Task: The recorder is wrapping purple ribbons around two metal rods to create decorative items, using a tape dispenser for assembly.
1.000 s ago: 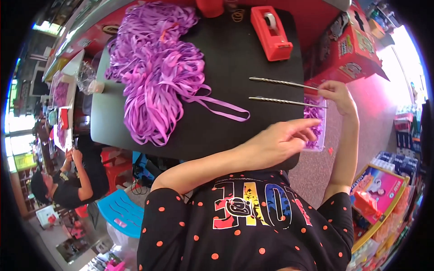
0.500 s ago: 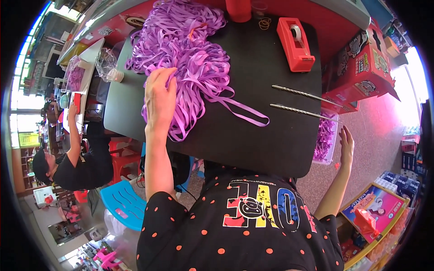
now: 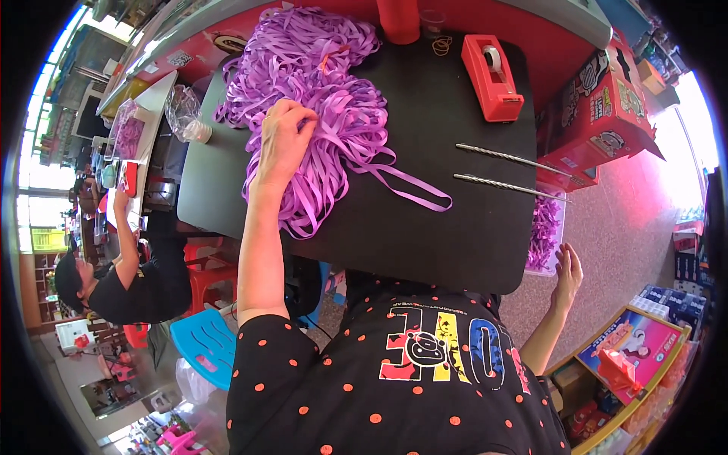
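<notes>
A large tangled heap of purple ribbon (image 3: 303,57) covers the far left of the black table. Over the heap's near part, my left hand (image 3: 284,144) has its fingers curled together on the purple ribbon; its fingertips are partly hidden. One ribbon loop (image 3: 413,199) trails off to the right across the tabletop. My right hand (image 3: 567,274) hangs open beyond the table's right edge, holding nothing. Close by it is a clear bin (image 3: 547,227) of short purple ribbon pieces. Two twisted metal rods (image 3: 504,186) stick out over the table's right edge, roughly parallel.
A red tape dispenser (image 3: 493,83) stands at the far right of the table (image 3: 425,250). Rubber bands (image 3: 441,45) lie beside a red cylinder (image 3: 399,21). A red carton (image 3: 599,114) is to the right. At left, another person (image 3: 129,280) sits near a blue stool (image 3: 203,345).
My left hand has shifted slightly right over the heap, its fingers curling more. My right hand has dropped lower and nearer to my body. The rods and ribbon loop stay in place.
</notes>
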`<action>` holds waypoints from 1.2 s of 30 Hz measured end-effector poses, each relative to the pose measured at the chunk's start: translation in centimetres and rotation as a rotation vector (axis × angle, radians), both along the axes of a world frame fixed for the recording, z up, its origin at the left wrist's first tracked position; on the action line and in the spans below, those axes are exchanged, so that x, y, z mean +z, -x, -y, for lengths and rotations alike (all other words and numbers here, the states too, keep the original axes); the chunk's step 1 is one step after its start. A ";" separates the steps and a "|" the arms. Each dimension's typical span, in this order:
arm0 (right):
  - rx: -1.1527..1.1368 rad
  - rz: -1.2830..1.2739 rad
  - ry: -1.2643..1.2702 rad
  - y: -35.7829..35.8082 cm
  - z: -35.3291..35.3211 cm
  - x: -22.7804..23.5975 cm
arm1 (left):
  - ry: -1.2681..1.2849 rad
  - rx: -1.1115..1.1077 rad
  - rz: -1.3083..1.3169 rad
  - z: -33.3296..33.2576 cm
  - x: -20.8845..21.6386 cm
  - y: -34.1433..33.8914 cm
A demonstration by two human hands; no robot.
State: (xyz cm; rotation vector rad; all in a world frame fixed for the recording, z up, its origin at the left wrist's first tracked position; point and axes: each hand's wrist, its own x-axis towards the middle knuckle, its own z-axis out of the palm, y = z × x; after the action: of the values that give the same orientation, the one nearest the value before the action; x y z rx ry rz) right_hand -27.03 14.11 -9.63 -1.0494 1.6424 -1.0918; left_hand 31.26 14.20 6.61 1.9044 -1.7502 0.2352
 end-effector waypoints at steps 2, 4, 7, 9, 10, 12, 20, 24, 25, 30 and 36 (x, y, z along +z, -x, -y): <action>-0.044 -0.062 0.095 -1.0 -0.4 2.1 | 0.007 -0.012 -0.067 -0.4 1.6 0.6; -0.106 -0.124 0.267 -2.8 -0.6 5.5 | -0.052 0.032 -0.228 -1.3 4.5 2.4; -0.068 0.152 0.382 -4.4 -0.7 9.3 | -0.137 -0.141 -0.720 -1.1 8.3 5.5; 0.098 0.236 0.466 -6.6 -0.8 12.6 | -0.147 -0.273 -0.790 -0.2 10.9 9.2; 0.256 0.274 0.558 -8.0 -0.8 14.6 | -0.206 -0.368 -0.879 0.5 12.0 11.1; 0.514 0.367 0.709 -11.6 -0.6 18.7 | -0.277 -0.485 -0.954 1.3 13.7 14.5; 0.349 0.154 0.658 -13.0 1.4 23.0 | -0.501 -0.846 -0.891 6.4 13.5 27.1; 0.216 0.085 0.514 -8.6 2.1 23.4 | -0.531 -1.019 -0.860 8.5 11.8 31.7; 0.203 0.088 0.481 -7.2 2.2 23.4 | -0.585 -1.067 -0.875 9.2 11.6 32.6; 0.157 0.242 0.391 -2.4 2.8 22.4 | -0.708 -1.287 -1.016 11.7 7.3 36.6; 0.140 0.269 0.303 1.2 4.3 19.9 | -1.081 -1.368 -1.530 14.4 1.4 39.8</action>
State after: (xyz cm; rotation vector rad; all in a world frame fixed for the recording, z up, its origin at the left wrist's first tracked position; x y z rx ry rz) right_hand -28.18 9.85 10.29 -1.1348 1.1979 -1.3506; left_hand -8.50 -0.21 8.04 0.2695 -1.4076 -2.2243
